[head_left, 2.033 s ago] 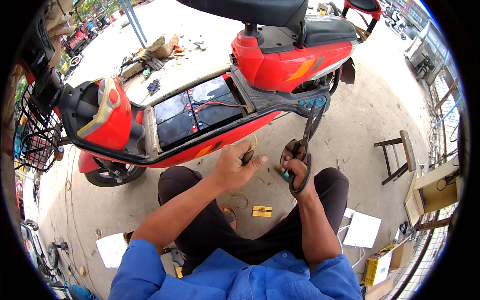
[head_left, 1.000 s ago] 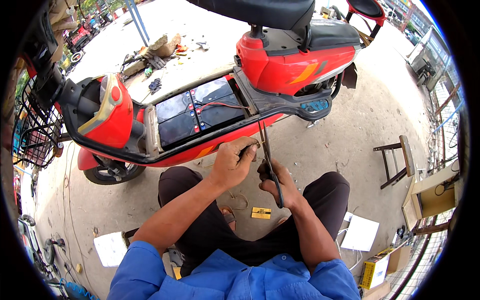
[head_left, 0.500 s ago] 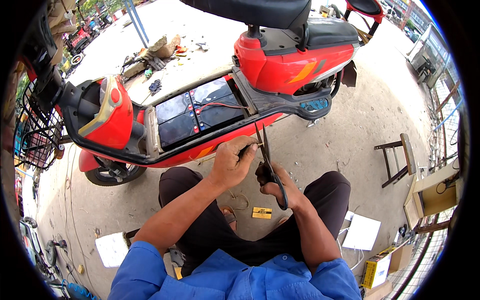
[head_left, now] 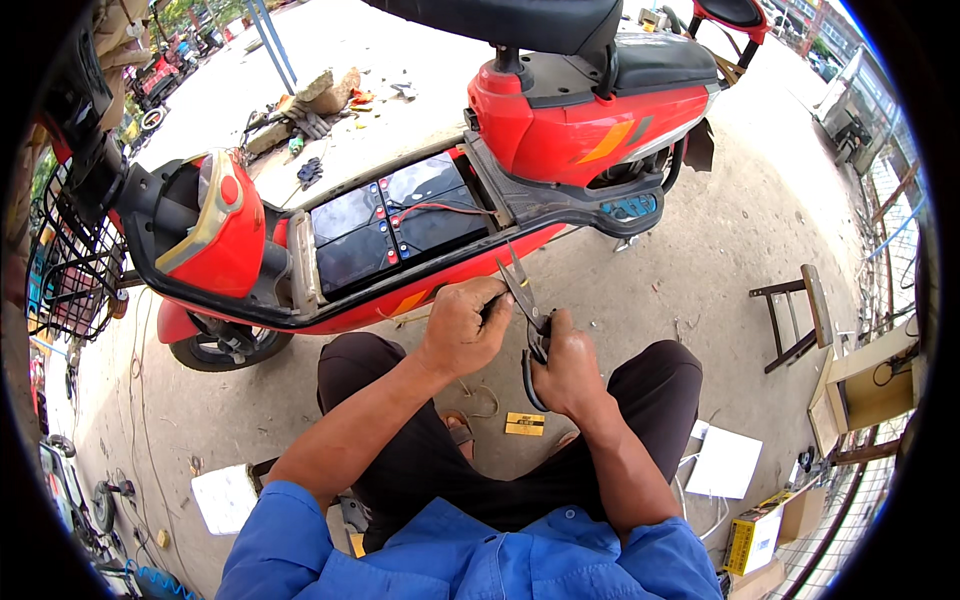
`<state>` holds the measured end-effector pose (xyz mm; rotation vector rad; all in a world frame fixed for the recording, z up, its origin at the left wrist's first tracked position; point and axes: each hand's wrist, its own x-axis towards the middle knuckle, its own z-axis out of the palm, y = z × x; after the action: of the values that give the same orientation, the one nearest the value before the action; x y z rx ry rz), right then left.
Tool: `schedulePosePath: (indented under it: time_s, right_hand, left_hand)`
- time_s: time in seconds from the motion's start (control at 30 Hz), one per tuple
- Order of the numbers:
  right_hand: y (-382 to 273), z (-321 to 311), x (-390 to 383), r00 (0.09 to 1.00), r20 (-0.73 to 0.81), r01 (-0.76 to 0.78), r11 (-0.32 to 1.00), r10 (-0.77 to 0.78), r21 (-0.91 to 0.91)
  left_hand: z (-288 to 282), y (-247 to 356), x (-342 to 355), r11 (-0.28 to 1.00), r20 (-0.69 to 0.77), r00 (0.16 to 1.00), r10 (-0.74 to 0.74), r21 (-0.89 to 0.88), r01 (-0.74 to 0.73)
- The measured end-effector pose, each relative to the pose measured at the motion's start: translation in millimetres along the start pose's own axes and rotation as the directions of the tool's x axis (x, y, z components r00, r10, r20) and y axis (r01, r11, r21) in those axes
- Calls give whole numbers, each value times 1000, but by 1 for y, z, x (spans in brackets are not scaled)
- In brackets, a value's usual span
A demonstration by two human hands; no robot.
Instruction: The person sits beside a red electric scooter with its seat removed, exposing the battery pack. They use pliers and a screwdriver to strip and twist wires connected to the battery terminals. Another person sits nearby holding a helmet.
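Note:
In front of my knees my right hand (head_left: pixel 570 368) is closed round the handles of a pair of dark scissors (head_left: pixel 519 293), whose blades are slightly apart and point away from me. Beside them my left hand (head_left: pixel 462 325) is closed in a pinch by the blades. A small yellowish tip shows at the blades; what the left fingers hold is too small to make out. Just beyond both hands stands a red electric scooter (head_left: pixel 350 318) with its floor compartment uncovered. Several black batteries (head_left: pixel 350 258) sit in it, with red and blue terminals and a red wire (head_left: pixel 440 208).
On the ground between my feet lies a small yellow box (head_left: pixel 525 424). A wooden stool (head_left: pixel 818 305) stands to the right. White sheets (head_left: pixel 724 464) and a yellow carton (head_left: pixel 752 540) are at the lower right. Thin cords (head_left: pixel 137 400) run along the ground at left.
The scissors have turned, their blade tips swinging left toward my left hand, and their opening looks different. My right hand has rotated with them. My left hand stays almost in place.

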<state>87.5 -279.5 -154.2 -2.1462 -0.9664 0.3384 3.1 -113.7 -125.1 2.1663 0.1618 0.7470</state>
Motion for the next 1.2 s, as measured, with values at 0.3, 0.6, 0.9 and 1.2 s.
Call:
schedulePosePath:
  time_s: [0.3, 0.6, 0.9, 1.2]
  right_hand:
    - [11, -5, 3, 945, 326, -151, 860, -18, 487]
    - [8, -9, 3, 942, 333, -144, 841, -46, 521]
    - [4, -10, 1, 950, 311, -172, 769, -36, 615]
    - [-3, -10, -3, 917, 398, -322, 527, -35, 786]
  left_hand:
    - [4, 4, 1, 980, -21, 994, -103, -172, 98]
    - [6, -4, -1, 983, 41, 993, -108, -147, 113]
    - [-4, 11, 2, 990, 218, 974, -57, -116, 84]
    - [3, -1, 0, 941, 278, 948, -151, -254, 224]
